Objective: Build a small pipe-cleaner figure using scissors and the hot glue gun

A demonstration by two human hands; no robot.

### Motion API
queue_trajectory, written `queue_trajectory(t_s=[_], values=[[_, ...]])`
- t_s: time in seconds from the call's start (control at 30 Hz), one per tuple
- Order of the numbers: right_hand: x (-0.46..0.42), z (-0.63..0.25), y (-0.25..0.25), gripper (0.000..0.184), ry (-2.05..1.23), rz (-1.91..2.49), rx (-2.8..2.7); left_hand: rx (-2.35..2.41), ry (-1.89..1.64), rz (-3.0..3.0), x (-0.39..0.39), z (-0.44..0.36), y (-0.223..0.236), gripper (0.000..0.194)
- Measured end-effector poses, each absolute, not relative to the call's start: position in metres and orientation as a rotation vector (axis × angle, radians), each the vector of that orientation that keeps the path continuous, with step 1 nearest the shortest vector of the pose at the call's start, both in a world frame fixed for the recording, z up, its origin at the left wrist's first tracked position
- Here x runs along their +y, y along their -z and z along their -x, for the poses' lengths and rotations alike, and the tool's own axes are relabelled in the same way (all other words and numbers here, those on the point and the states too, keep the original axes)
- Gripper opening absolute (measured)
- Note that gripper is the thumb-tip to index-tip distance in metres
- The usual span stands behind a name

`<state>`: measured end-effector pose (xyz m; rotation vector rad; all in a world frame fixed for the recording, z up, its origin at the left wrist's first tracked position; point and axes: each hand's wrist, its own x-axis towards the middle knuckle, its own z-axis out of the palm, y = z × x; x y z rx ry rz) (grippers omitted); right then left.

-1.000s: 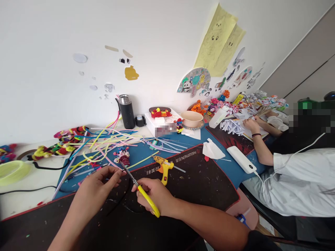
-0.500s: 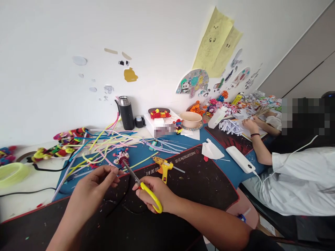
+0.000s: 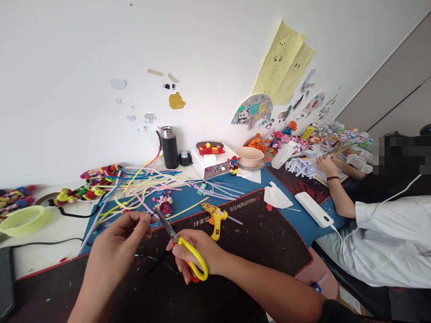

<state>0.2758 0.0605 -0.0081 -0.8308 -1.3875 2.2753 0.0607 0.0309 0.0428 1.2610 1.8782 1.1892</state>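
Note:
My right hand (image 3: 205, 251) grips a pair of scissors (image 3: 167, 226) by yellow and red handles. Their metal blades point up and left, with the tips close to the fingertips of my left hand (image 3: 123, 240). That hand is closed in a pinch on a thin black strip, of which only a short end shows by the blade tips. Just behind the blades stands a small doll (image 3: 164, 205) with a dark red body and a blue and red head. On the mat below my hands lies a thin black length (image 3: 158, 263).
A yellow glue gun (image 3: 217, 220) lies on the dark mat (image 3: 256, 242) right of the scissors. Behind are loose pipe cleaners (image 3: 141, 181), a black flask (image 3: 169, 150) and a beige bowl (image 3: 249, 157). At right a co-worker's hand (image 3: 326, 166) is near paper strips; a white power bank (image 3: 313, 210) lies nearer.
The view has shifted, so the table things appear farther right and slightly lower. The scissor tips have moved left relative to the doll, nearer my left fingertips. Both hands keep their grips.

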Motion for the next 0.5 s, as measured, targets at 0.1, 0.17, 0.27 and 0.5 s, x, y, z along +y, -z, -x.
queue_trajectory(t_s=[0.1,0.17,0.27,0.5], values=[[0.064,-0.278,0.013,0.084,-2.296,0.723,-1.366,1.908,-1.178,-1.268,0.031,-0.06,-0.041,0.049],[0.065,-0.279,0.017,0.088,-2.315,0.651,-1.318,1.892,-1.192,-1.276,0.032,-0.061,-0.039,0.047],[0.064,-0.28,0.023,0.092,-2.332,0.579,-1.26,1.878,-1.231,-1.274,0.033,-0.062,-0.036,0.046],[0.056,-0.279,0.023,0.075,-2.196,0.759,-1.365,2.069,-1.177,-1.252,0.033,-0.074,-0.035,0.045]])
